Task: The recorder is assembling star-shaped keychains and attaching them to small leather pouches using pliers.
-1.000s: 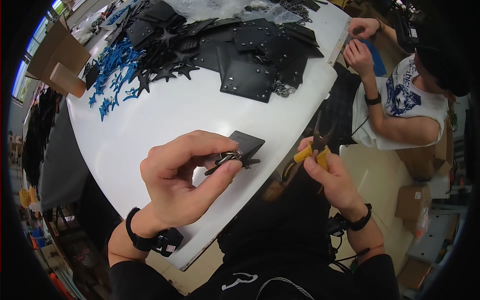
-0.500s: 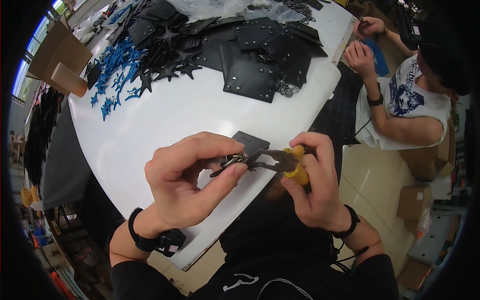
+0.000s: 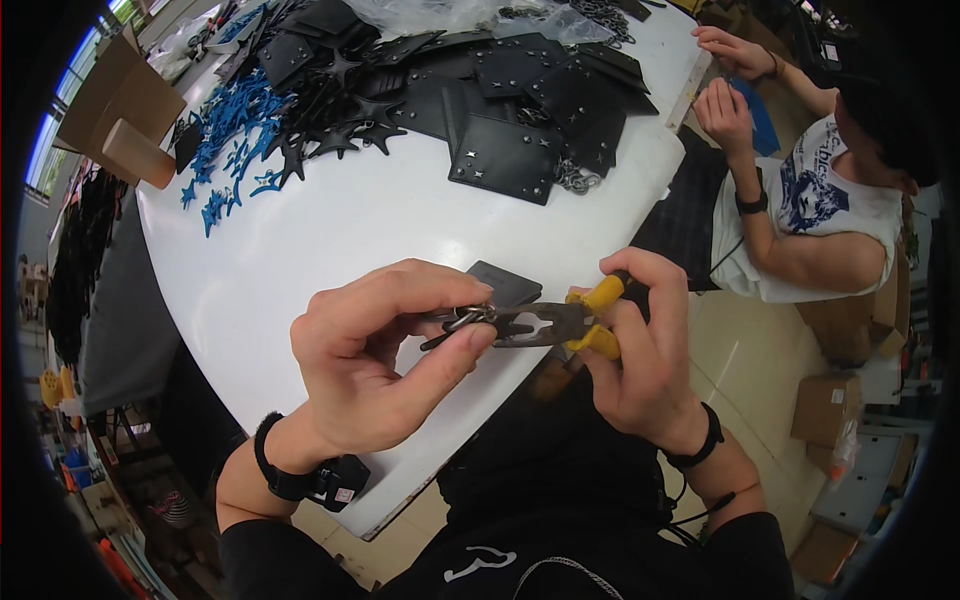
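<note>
Between the thumb and forefinger of my left hand [image 3: 375, 350], small metal rings [image 3: 474, 318] are pinched together with a thin black piece. My right hand [image 3: 640, 350] is wrapped round the yellow handles of a pair of pliers [image 3: 560, 325]. The plier jaws point left and reach the rings at my left fingertips; whether they grip a ring I cannot tell. Just behind the jaws, a flat black leather piece [image 3: 505, 284] lies at the table's near edge.
On the white table [image 3: 250, 280] lie studded black leather wallets [image 3: 505, 158], black star-shaped pieces [image 3: 345, 135], blue star-shaped pieces [image 3: 225, 150] and metal chains [image 3: 575, 178]. A cardboard box [image 3: 120, 100] stands far left. Another person [image 3: 820, 200] sits at the right, hands raised by the table.
The pliers have turned level, and their jaws have moved left to the rings. My left hand has barely moved. One hand of the other person has opened and shifted left.
</note>
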Available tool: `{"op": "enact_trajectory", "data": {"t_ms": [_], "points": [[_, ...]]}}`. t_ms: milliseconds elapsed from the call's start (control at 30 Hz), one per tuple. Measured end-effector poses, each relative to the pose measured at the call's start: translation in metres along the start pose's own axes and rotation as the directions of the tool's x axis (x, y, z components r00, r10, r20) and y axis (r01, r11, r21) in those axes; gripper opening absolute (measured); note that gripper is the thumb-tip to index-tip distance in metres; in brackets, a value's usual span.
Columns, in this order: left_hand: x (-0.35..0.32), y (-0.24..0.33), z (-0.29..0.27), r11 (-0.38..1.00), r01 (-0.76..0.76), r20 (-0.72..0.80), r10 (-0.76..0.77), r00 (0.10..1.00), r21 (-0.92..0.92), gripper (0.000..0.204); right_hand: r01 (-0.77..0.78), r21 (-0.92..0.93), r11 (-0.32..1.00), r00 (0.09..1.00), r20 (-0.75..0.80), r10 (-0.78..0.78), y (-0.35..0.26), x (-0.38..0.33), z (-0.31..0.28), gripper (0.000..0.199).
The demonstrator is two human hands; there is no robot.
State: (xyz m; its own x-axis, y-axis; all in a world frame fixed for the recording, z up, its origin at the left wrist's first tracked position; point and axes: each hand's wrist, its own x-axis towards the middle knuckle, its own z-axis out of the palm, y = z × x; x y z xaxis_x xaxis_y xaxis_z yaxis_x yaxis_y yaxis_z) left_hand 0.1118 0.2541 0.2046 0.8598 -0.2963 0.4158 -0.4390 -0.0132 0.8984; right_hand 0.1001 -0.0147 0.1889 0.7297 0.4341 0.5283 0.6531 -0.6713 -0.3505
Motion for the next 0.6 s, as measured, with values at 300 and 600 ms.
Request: {"op": "enact_trajectory", "data": {"t_ms": [300, 600], "points": [[0.000, -0.001, -0.002, 1.000, 0.010, 0.035, -0.009, 0.999, -0.028, 0.025, 0.065, -0.096, 0.993, 0.998, -0.015, -0.067, 0.006, 0.004, 0.007, 0.038], [0.000, 0.000, -0.002, 0.995, 0.029, 0.062, -0.023, 0.998, -0.094, 0.024, 0.120, -0.133, 0.984, 0.993, 0.002, -0.121, 0.020, 0.008, 0.009, 0.034]]}}
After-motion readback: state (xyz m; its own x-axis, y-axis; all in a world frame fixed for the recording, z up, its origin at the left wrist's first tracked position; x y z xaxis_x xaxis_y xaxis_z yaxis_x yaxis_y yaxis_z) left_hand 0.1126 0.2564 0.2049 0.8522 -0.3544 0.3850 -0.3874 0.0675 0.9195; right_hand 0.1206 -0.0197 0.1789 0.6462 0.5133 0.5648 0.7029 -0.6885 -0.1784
